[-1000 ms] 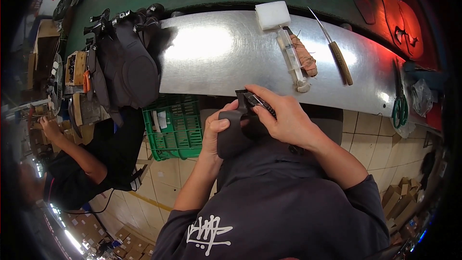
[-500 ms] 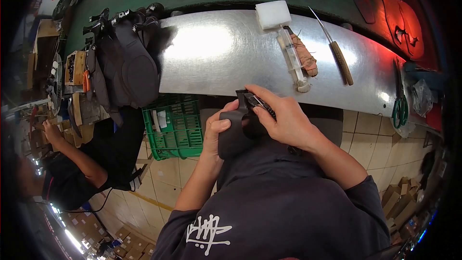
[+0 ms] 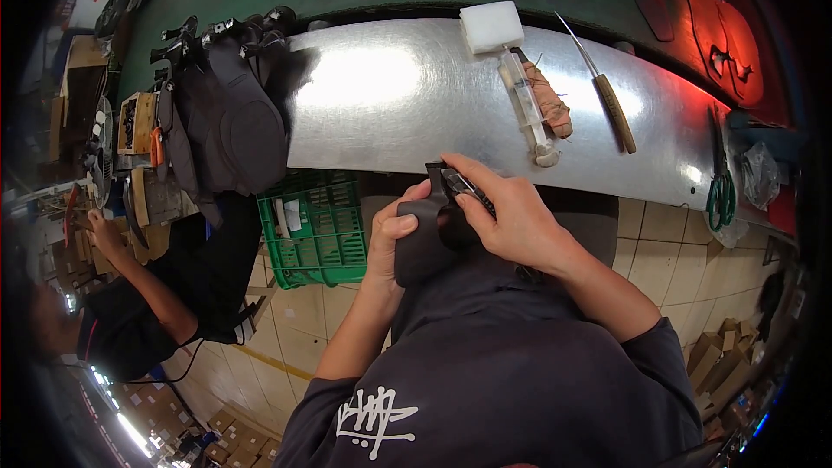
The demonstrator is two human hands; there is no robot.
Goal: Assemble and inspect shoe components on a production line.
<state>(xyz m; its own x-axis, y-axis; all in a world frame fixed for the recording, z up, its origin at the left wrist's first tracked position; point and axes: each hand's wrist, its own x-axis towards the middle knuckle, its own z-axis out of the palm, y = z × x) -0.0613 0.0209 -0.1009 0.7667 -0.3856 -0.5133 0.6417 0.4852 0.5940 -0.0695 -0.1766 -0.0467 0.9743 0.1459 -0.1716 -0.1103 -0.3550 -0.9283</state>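
A dark, sole-shaped sandal piece with a narrow black strap is held over my lap, by the metal table's front edge. My left hand is closed round its left side, with the thumb lying on its face. My right hand is closed in a pinch on the strap side, its index fingertip at the strap's top end. Beneath those fingers is a shiny black part, mostly covered, so I cannot tell its kind. On the table lie a clear syringe, a tape-wrapped tool and a wooden-handled awl.
Several similar dark sole pieces are stacked at the table's left. A white foam block sits at the back; green-handled scissors lie at the right end. A green crate stands below. At far left, a co-worker's arm reaches forward.
My hands and the sandal piece stay almost in place. The co-worker's hand at far left has shifted slightly, and a reddish piece now shows raised beside it.
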